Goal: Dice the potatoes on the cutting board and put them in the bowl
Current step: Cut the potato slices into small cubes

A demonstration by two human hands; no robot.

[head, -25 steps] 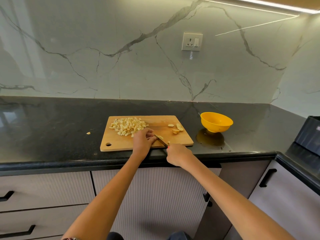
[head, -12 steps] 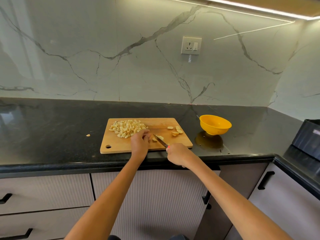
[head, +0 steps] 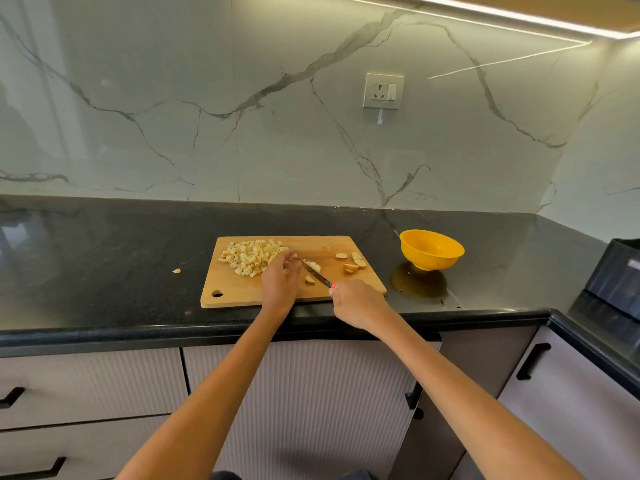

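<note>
**Black worktop, dicing underway**

Wooden cutting board [head: 242, 296] mid-frame. Right hand [head: 358, 303] grips knife [head: 317, 274], blade on potato piece [head: 312, 265]. Left hand [head: 281, 277] fingers curled beside diced pile [head: 251, 259]. Slices [head: 353, 263] right of blade. Yellow bowl [head: 431, 249] right of board.

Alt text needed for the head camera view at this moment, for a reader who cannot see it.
A person's right hand grips a knife over a wooden cutting board while the left hand reaches to potato pieces by the blade. A pile of diced potato lies at the board's left, and a yellow bowl stands on the black counter to its right.
</note>
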